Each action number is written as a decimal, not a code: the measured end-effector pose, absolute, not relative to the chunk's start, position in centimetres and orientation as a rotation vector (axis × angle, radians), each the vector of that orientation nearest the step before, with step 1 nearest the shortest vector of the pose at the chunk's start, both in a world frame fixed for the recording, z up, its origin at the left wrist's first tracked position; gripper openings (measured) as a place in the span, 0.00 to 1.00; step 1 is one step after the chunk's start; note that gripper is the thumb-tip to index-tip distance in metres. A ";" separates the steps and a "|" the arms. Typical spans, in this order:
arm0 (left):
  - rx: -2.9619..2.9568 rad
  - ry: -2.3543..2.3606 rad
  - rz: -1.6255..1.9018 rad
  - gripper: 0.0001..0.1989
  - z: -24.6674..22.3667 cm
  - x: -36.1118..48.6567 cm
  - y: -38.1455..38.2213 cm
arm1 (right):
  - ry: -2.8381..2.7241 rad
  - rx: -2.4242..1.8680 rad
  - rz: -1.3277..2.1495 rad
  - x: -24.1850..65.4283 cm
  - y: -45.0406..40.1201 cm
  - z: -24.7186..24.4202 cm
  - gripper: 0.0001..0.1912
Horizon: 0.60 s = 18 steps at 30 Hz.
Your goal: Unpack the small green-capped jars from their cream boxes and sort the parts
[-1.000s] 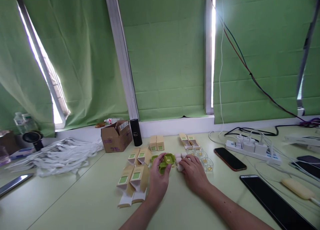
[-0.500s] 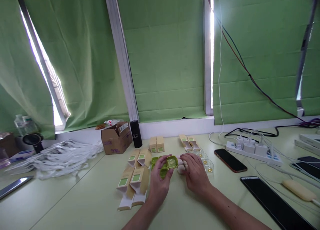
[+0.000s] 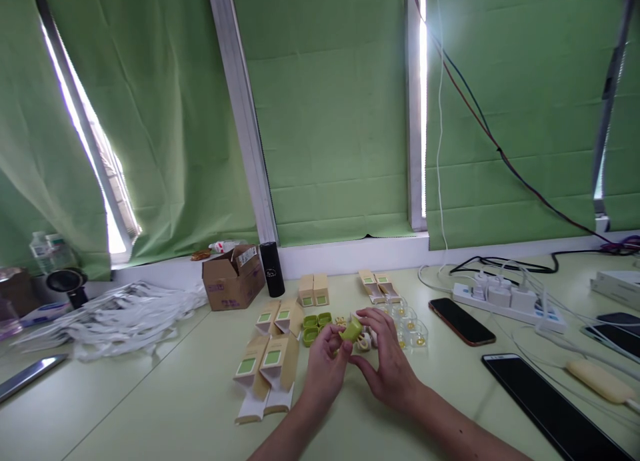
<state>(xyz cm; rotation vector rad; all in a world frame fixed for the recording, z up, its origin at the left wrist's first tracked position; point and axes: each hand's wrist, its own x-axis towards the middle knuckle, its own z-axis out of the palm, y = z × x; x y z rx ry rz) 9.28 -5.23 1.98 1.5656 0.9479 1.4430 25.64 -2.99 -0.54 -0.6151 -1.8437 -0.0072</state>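
A small square green tub [image 3: 351, 329] is pinched in the fingers of my left hand [image 3: 323, 367], turned so that its outer side shows. My right hand [image 3: 389, 354] curves close beside it, with the fingertips at the tub's upper right edge and the thumb spread apart below. Behind the hands are cream looped pieces [image 3: 364, 343], partly covered. More green tubs [image 3: 310, 335] stand in a cluster left of them. Clear domed holders with yellow centres [image 3: 419, 337] lie just beyond my right hand.
Opened cream cartons [image 3: 276, 357] lie at left; two closed cartons [image 3: 313, 290] and further opened ones [image 3: 379, 287] stand behind. A brown box [image 3: 233, 284], black cylinder [image 3: 271, 269], phone [image 3: 461, 321], tablet [image 3: 545, 401] and power strip [image 3: 510, 305] surround the work area.
The green tub has tipped over from its open side facing me to its outer side. My right thumb has come into view, apart from the fingers, and the tubs behind are less covered.
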 end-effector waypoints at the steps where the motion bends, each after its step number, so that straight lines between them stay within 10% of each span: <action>1: 1.576 0.942 1.437 0.31 1.8 9.4 -5.2 | -1.831 -0.620 0.003 25.6 -3.0 -0.5 0.28; 18: 2.008 1.242 1.691 0.13 2.5 8.7 -5.4 | -1.788 -0.639 0.166 26.0 -3.8 0.6 0.19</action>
